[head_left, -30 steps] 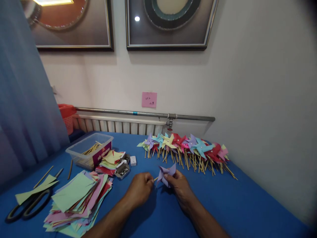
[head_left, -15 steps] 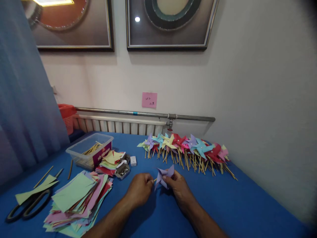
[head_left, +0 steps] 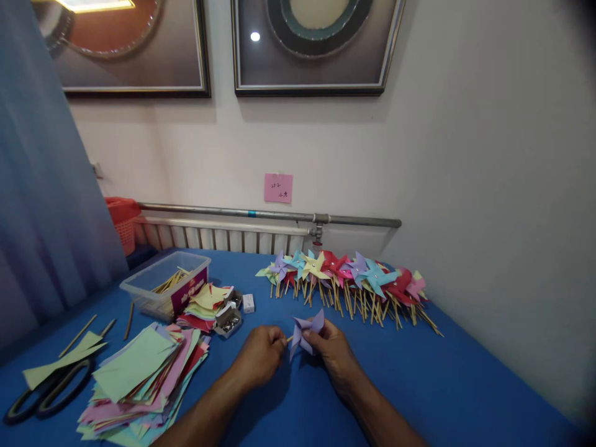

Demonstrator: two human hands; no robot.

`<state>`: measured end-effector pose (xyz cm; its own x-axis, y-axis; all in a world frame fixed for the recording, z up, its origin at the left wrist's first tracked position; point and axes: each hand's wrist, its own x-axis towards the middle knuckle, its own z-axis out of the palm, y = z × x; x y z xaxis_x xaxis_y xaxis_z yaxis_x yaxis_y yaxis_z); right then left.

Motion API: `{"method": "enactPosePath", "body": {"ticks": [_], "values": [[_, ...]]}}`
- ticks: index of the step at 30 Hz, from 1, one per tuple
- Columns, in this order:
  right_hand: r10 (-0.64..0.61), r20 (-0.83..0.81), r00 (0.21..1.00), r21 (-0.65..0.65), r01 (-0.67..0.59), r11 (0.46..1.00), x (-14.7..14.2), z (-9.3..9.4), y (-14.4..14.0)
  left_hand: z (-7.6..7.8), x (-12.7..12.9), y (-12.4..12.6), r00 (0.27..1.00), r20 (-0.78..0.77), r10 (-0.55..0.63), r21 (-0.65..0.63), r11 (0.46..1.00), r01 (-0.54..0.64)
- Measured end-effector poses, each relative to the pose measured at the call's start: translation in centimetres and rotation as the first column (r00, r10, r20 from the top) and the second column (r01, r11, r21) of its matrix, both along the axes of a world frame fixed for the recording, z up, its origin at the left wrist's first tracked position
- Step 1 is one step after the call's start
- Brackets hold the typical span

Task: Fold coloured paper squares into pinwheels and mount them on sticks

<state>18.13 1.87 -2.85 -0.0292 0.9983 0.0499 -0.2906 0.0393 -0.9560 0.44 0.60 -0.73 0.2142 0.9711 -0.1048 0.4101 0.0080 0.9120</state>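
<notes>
Near centre over the blue table (head_left: 419, 372), the left hand (head_left: 261, 355) pinches a thin stick (head_left: 289, 339); the right hand (head_left: 333, 351) grips the purple pinwheel (head_left: 305, 330); farther back lies a row of finished pinwheels (head_left: 354, 279).

Handwritten dark marks on the pink sticky note (head_left: 278, 187) stuck to the wall above the radiator pipe, too small and blurred to read for certain. Pale print on the dark red label (head_left: 189, 292) along the front of the clear plastic box (head_left: 139, 292) on the tabletop, likewise illegible. Nothing else lettered.
</notes>
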Motion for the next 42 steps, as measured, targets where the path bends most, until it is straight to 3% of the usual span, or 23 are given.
{"method": "enactPosePath", "body": {"ticks": [4, 10, 16, 24, 42], "values": [[0.006, 0.011, 1.0, 0.011, -0.006, 1.0, 0.06, 0.03, 0.01, -0.04, 0.02, -0.02, 1.0, -0.005, -0.008, -0.025, 1.0, 0.008], [-0.016, 0.003, 1.0, -0.005, 0.016, 1.0, 0.2, -0.35, 0.11, -0.3, 0.05, -0.07, 0.995, -0.1, 0.026, 0.163, 0.987, -0.009], [-0.009, 0.02, 1.0, -0.001, 0.009, 1.0, 0.12, -0.43, 0.19, 0.09, -0.1, -0.11, 0.998, -0.064, -0.008, 0.053, 0.999, 0.011], [-0.02, 0.028, 0.999, -0.021, 0.02, 1.0, 0.16, -0.27, 0.11, -0.46, -0.19, 0.01, 0.991, -0.13, 0.02, 0.194, 0.981, 0.006], [-0.027, 0.066, 0.997, -0.032, 0.029, 0.999, 0.17, -0.2, 0.13, -0.3, -0.02, -0.28, 0.99, -0.14, 0.026, 0.185, 0.983, 0.0]]}}
